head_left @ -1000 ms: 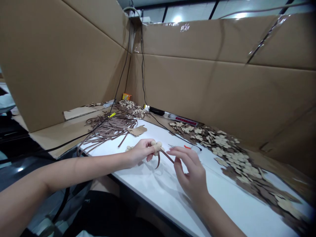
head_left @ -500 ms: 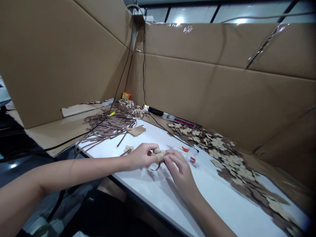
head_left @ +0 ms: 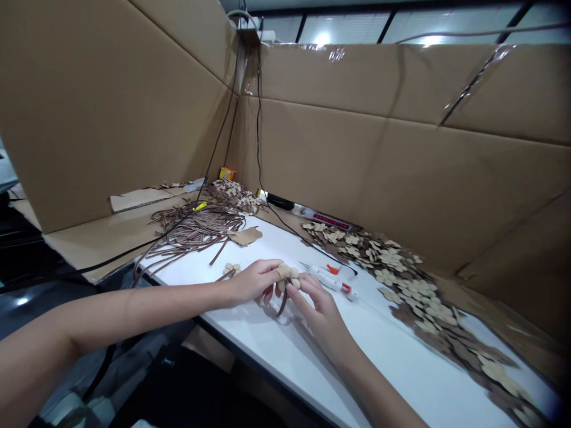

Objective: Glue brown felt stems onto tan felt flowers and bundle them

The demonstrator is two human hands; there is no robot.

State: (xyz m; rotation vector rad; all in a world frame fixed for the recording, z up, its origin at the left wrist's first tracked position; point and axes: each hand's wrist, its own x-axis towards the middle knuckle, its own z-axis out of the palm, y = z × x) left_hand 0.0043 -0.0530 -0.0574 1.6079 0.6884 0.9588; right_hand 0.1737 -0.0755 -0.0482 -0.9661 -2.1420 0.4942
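Observation:
My left hand (head_left: 254,279) pinches a small tan flower-shaped cutout (head_left: 288,273) just above the white table (head_left: 401,368). A brown strip (head_left: 282,303) hangs down from the cutout. My right hand (head_left: 319,309) meets it from the right, fingertips closed on the same piece. Both hands touch at the flower. A second flower cutout with a strip (head_left: 231,269) lies left of my left hand.
A white and red pen-like tool (head_left: 330,279) lies just beyond my right hand. A heap of brown strips (head_left: 191,229) lies at back left. Piles of flower cutouts (head_left: 401,273) run along the right. Cardboard walls (head_left: 379,154) enclose the table, with black cables (head_left: 256,119) in the corner.
My right hand has moved left from the free end of the strip up to the flower in my left hand. The hands are now together.

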